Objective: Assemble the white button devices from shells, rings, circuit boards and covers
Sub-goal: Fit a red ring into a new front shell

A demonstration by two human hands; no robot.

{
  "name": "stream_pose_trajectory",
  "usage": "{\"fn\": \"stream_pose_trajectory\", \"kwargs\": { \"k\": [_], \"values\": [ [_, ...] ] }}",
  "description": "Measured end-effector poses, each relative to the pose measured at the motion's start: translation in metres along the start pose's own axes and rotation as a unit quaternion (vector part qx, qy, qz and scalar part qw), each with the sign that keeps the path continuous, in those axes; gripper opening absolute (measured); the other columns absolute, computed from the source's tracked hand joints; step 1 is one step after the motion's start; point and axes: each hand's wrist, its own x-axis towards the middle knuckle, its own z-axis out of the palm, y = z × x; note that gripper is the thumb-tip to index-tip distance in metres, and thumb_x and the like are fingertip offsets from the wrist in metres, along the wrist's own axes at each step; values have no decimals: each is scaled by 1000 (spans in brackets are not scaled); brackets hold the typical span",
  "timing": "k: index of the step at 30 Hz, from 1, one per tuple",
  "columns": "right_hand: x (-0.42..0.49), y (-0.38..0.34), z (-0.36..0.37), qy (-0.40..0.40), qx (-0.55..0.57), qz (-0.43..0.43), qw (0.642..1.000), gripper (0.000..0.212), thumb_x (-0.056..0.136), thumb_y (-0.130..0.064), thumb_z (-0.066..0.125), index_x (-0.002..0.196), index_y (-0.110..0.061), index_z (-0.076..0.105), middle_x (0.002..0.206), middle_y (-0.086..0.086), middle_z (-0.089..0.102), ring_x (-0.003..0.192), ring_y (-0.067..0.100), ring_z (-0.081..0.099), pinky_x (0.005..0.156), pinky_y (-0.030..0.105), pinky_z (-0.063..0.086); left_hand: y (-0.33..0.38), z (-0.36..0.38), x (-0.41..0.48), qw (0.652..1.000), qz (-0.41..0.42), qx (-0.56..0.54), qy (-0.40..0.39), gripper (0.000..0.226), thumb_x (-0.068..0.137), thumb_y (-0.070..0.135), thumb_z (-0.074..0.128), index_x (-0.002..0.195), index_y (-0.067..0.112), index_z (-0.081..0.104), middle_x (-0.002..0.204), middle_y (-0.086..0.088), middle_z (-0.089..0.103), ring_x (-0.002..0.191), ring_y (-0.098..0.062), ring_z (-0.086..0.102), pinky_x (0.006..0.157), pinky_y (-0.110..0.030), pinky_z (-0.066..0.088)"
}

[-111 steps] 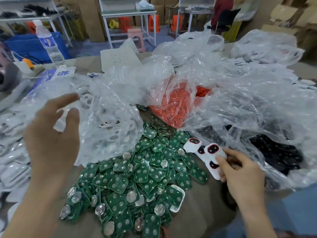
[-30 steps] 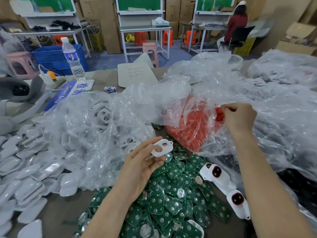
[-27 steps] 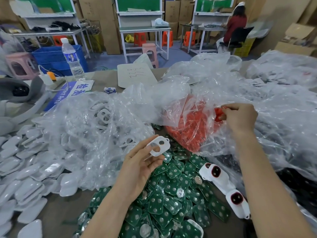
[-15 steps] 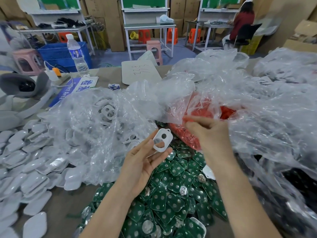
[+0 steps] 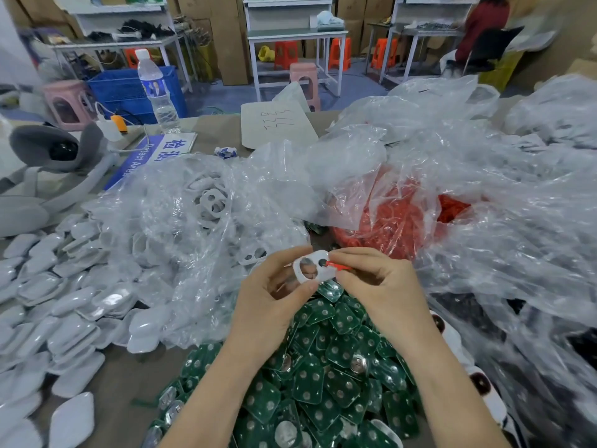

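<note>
White plastic, flat and rounded, with one large round hole and one small one, makes up the shell (image 5: 310, 270) held up just above the heap of green circuit boards (image 5: 323, 383) near the middle of the view. The left hand (image 5: 274, 299) has its grip curled round the shell's left side, fingers and thumb closed on its rim. The right hand (image 5: 379, 282) has its grip pinched tight on a small orange-red ring (image 5: 336, 266), which touches the shell's right end beside the small hole; whether the ring is seated there cannot be told. Behind the hands and a little to the right lies a crumpled clear plastic bag of orange-red rings (image 5: 397, 221), its mouth open towards the right. To the left of it, a second clear bag of white two-hole shells (image 5: 206, 218) spreads over the brown surface (image 5: 129, 367). Loose white rounded covers (image 5: 48, 302) lie heaped along the left side of the surface. At the right edge of the boards, partly under clear plastic, lie finished white button devices with dark round buttons (image 5: 478, 383). A clear water bottle with a white cap (image 5: 156, 92) stands upright at the far left edge of the surface.
</note>
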Motion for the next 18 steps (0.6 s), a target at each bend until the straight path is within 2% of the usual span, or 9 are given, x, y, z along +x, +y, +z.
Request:
{"fn": "stream_pose_trajectory", "kwargs": {
  "k": [2,4,6,10,14,16,18],
  "values": [
    [-1,0,2,-6,-31,-12,999,23,84,-14,72,99,-31,75,101,-25,68,96,-12,60,81,2,43,-2,0,1,1000,-4,7,5,47,81,3,75,115,33,66,113,18,70,103,-3,67,84,-14,52],
    [-1,1,4,-7,-58,-22,998,22,84,-21,72,105,-28,73,106,-24,65,99,-13,58,85,2,42,-4,0,1,1000,-14,-10,3,51,82,2,74,118,37,64,119,16,68,106,-7,67,88,-23,54],
    [-1,2,6,6,-81,-34,996,24,84,-18,71,108,-23,73,108,-20,65,100,-12,56,86,2,41,-7,2,1,999,-32,-35,5,53,84,-1,71,119,37,63,122,12,68,106,-12,68,91,-33,56],
    [-1,3,6,8,-82,-43,996,26,83,-20,73,109,-23,72,106,-23,64,97,-14,57,82,1,42,-11,6,1,989,-69,-131,2,51,84,-3,70,124,27,62,119,3,70,107,-22,68,88,-40,58],
    [-2,3,8,5,-80,-61,995,25,85,-17,71,109,-24,72,104,-25,63,99,-15,56,85,2,40,-8,9,1,928,-131,-350,5,46,80,8,72,125,10,62,119,-15,68,109,-30,67,79,-43,59],
    [-3,3,9,4,-60,-66,996,25,85,-13,70,107,-24,73,103,-23,65,98,-12,58,87,6,43,-7,9,1,906,-148,-397,17,29,89,14,62,117,6,67,116,-19,69,107,-30,68,75,-45,59],
    [-4,3,10,-8,-34,-76,996,26,84,-9,70,104,-25,74,101,-21,67,98,-8,60,86,8,44,-8,9,2,897,-165,-409,30,24,92,18,57,107,8,73,108,-18,72,99,-28,71,71,-42,60]
  ]
}}
